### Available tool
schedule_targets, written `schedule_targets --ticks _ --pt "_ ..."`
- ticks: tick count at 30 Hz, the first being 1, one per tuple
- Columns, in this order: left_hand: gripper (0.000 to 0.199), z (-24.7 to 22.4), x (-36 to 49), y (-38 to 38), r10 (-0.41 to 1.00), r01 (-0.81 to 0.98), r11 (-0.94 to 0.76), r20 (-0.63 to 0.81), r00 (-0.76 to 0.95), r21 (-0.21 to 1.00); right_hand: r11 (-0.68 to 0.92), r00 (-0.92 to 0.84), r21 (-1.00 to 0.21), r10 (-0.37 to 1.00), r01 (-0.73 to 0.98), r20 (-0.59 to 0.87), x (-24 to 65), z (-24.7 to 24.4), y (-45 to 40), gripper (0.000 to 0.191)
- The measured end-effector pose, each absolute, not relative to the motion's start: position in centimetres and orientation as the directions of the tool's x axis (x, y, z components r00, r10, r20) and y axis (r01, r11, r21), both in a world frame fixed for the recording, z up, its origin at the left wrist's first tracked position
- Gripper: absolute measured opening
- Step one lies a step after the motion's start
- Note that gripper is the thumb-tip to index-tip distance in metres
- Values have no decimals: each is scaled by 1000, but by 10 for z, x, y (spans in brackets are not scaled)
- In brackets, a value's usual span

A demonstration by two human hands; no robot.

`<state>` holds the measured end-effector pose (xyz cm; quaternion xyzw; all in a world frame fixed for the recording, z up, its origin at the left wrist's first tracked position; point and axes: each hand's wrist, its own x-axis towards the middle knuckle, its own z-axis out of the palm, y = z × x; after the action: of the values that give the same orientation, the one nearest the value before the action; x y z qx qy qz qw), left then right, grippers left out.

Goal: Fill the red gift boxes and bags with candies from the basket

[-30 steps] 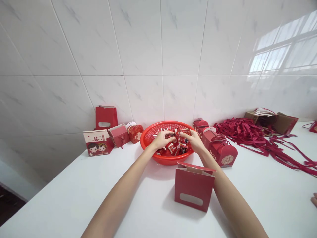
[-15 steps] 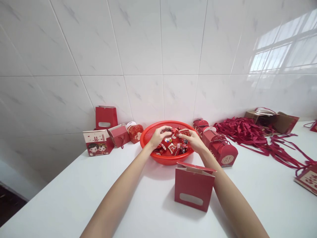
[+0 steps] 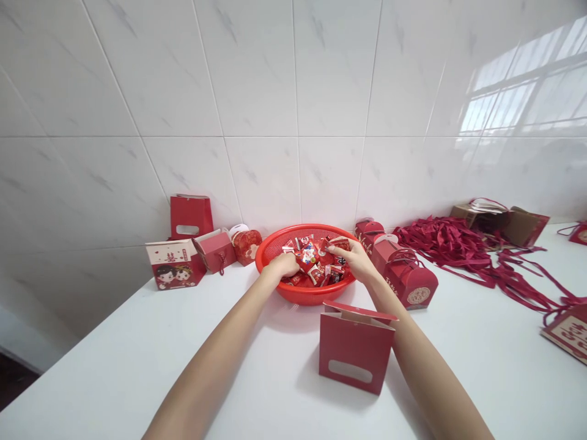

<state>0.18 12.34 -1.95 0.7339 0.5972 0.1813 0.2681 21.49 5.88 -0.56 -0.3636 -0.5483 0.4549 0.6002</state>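
A red plastic basket (image 3: 305, 297) holds several wrapped candies (image 3: 316, 274). My left hand (image 3: 285, 265) is inside its left side, fingers curled down among the wrappers and hidden, so its hold cannot be made out. Over the basket's right side is my right hand (image 3: 356, 256), thumb and fingers closed on a red wrapped candy (image 3: 338, 243). A red paper box (image 3: 355, 345) with an oval window and a partly open top stands on the table, in front of the basket and beside my right forearm.
Several red gift boxes (image 3: 177, 269) stand left of the basket, and more boxes (image 3: 415, 284) on its right. Dark red ribbons (image 3: 444, 247) are heaped farther right near an open cardboard box (image 3: 523, 227). A tiled wall (image 3: 261, 177) rises behind the white table (image 3: 257, 379).
My left hand has moved down into the candies, and a red wrapper with a printed figure now shows beside it. My right hand stays over the basket's right side. The view has shifted slightly.
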Motion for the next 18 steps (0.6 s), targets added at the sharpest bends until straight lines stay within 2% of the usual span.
schedule_targets --ticks 3,7,13,18 --pt "16 -18 -7 133 977 839 -162 -38 211 520 323 -13 -936 945 -139 328 215 -7 60 24" --pt "23 -16 -14 139 939 866 -208 -155 307 454 292 -1 -951 956 -102 293 216 -11 64 25" --pt "24 -11 -13 134 868 822 -332 -192 459 462 307 -17 -948 951 -80 309 215 -8 63 26" --pt "20 -3 -9 126 819 816 -341 -279 501 467 316 -19 -944 948 -93 319 214 -5 60 29"
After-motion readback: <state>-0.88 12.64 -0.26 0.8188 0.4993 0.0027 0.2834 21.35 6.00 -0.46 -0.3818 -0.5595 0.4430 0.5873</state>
